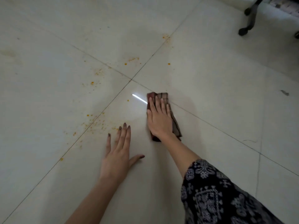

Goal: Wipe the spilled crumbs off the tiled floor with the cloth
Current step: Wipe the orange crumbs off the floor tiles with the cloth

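A folded brown checked cloth [175, 125] lies flat on the cream tiled floor [218, 97], just right of where the grout lines cross. My right hand [159, 119] presses palm-down on it with fingers spread. My left hand [117, 152] rests flat on the tile nearer to me, fingers apart, holding nothing. Orange crumbs [95, 122] are scattered just left of its fingertips. More crumbs [133, 59] lie farther away past the grout crossing, and a few crumbs [166, 36] sit near the far grout line.
A black wheeled chair base [250, 18] stands at the top right. A small dark scrap [284, 92] lies on the tile at the right. A patterned dark sleeve [218, 196] covers my right forearm.
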